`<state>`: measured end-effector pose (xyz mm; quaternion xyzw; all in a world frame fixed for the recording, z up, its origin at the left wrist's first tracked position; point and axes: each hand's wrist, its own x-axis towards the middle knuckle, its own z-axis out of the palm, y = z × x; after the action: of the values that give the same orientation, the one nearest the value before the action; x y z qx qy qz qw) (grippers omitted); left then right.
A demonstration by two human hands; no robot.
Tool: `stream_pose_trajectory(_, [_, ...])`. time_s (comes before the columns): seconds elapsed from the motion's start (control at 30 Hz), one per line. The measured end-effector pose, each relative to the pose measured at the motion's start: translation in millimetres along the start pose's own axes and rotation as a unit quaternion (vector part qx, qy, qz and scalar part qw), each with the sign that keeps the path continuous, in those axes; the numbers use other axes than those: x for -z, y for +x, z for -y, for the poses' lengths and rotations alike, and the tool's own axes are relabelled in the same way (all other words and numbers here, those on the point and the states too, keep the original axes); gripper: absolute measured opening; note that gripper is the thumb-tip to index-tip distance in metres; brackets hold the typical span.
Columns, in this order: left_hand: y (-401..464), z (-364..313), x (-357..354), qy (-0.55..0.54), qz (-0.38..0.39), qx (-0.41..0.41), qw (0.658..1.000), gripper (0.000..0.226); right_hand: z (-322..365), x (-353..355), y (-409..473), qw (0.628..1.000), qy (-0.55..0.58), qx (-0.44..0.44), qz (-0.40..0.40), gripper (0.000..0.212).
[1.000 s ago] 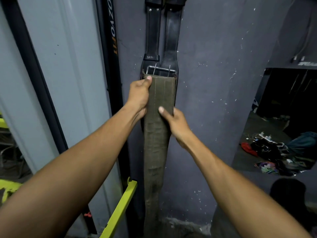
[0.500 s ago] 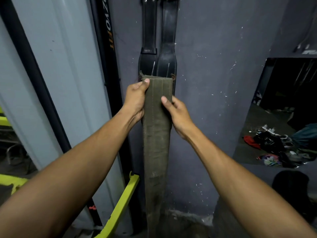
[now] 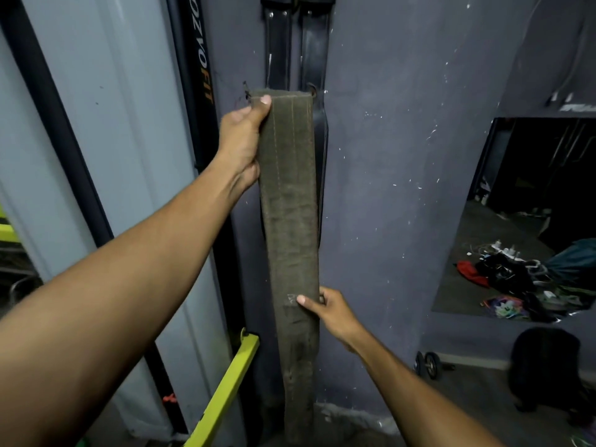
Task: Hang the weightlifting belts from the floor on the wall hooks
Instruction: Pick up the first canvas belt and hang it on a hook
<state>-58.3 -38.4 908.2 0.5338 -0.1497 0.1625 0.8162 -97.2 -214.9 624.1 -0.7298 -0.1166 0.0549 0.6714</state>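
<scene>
Two hands hold one long olive-green woven fabric weightlifting belt [image 3: 288, 221], which hangs straight down against the dark grey wall [image 3: 387, 156]. The left hand [image 3: 243, 141] grips the belt's upper left edge, thumb laid across the front near the top corner and fingers wrapped behind. The right hand [image 3: 332, 312] pinches the belt's right edge much lower down, thumb on the front face and fingers behind it. The belt's top end sits level with two small metal prongs, one at either corner, though what it hangs from is hidden. Its lower end reaches down to the floor. Directly behind and above it, two black leather belts [image 3: 295, 43] hang side by side on the same wall, their tops cut off by the frame edge. A yellow-green metal bar [image 3: 225, 391] slants up at lower left. To the right, a dark recess [image 3: 516, 221] holds a heap of clothes and bags [image 3: 516, 279] on its floor.
</scene>
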Motion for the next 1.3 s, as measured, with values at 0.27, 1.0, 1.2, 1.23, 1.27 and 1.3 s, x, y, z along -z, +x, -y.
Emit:
stream_pose_trajectory(0.27, [-23,51,-4,0.026,0.053,0.038,0.998,0.034,181,31,42,0.983,0.105,0.137,-0.064,0.043])
stream_pose_trajectory(1.0, [77,46,-71,0.092,0.102,-0.011,0.99,0.041,284,120,125,0.933,0.08,0.296,-0.186,0.021])
stream_pose_trajectory(1.2, [104,43,-103,0.076,0.093,-0.05,0.992,0.016,312,151,145,0.935,0.062,0.323,-0.135,0.033])
stream_pose_trajectory(1.23, [109,41,-109,0.076,0.092,-0.057,0.991,0.018,316,157,149,0.933,0.062,0.326,-0.135,0.033])
stream_pose_trajectory(1.27, [115,40,-114,0.079,0.093,-0.065,0.99,0.019,320,163,153,0.932,0.064,0.329,-0.136,0.033])
stream_pose_trajectory(1.3, [119,38,-119,0.083,0.093,-0.072,0.99,0.02,325,168,157,0.931,0.064,0.333,-0.138,0.033])
